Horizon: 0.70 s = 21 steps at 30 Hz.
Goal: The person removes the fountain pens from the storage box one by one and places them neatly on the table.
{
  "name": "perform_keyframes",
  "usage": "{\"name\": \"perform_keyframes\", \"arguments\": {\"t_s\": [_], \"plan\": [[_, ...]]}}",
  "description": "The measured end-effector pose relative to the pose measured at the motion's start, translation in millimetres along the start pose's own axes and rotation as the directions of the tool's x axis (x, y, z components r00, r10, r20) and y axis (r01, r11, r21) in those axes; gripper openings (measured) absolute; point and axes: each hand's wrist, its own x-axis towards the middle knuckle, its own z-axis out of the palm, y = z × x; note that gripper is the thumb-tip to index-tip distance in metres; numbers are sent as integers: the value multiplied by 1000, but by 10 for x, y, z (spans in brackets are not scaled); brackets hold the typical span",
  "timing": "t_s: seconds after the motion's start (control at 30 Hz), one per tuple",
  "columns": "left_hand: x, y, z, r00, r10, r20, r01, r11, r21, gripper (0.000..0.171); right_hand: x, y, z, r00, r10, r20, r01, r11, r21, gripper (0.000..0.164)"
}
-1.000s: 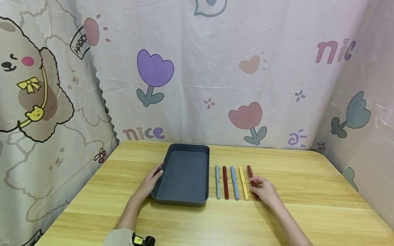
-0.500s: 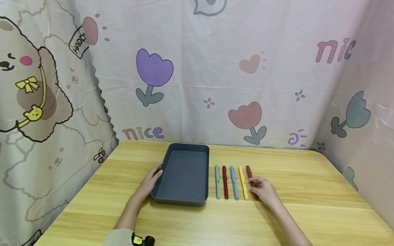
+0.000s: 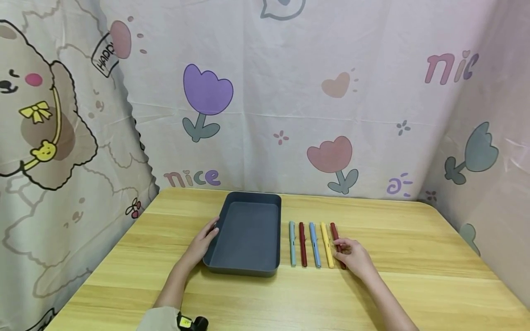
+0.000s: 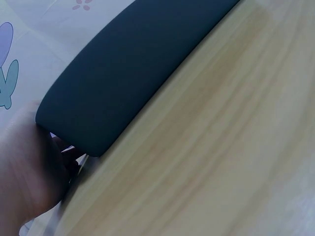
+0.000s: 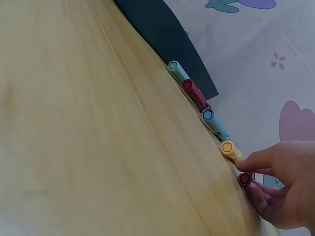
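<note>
A dark grey rectangular tray (image 3: 250,239) lies on the table, with nothing in it. My left hand (image 3: 202,242) holds its left side, thumb at the rim and fingers low along the outer wall in the left wrist view. To the tray's right, a row of capped pens lies side by side: pale green (image 3: 292,243), dark red (image 3: 303,244), blue (image 3: 315,245) and yellow (image 3: 327,245). At the row's right end my right hand (image 3: 357,257) pinches another dark red pen (image 5: 245,179) between thumb and fingers, its barrel partly covered. That pen slants slightly and lies close beside the yellow one.
The wooden table (image 3: 232,303) runs back to a printed cloth backdrop (image 3: 265,151). More cloth (image 3: 62,220) hangs along the left side, and the backdrop turns the corner at the right. A small black device (image 3: 192,322) is strapped at the left sleeve.
The right hand and the pinched dark red pen have edged slightly left, toward the yellow pen. The left hand and tray stay in place.
</note>
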Motion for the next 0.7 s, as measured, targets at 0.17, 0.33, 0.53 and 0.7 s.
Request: {"name": "perform_keyframes", "arguments": {"t_s": [0.17, 0.33, 0.53, 0.7], "plan": [[4, -3, 0, 1000, 9, -1, -9, 1000, -1, 49, 10, 24, 10, 1000, 1, -8, -1, 1000, -6, 26], [2, 13, 2, 1000, 15, 8, -14, 1000, -17, 49, 21, 40, 15, 1000, -9, -14, 9, 1000, -17, 26], [-7, 27, 5, 1000, 2, 3, -2, 1000, -6, 49, 4, 35, 12, 1000, 18, -5, -18, 1000, 5, 26], [-5, 16, 2, 1000, -11, -1, 11, 1000, 2, 50, -4, 28, 4, 999, 36, -5, -36, 999, 16, 26]]}}
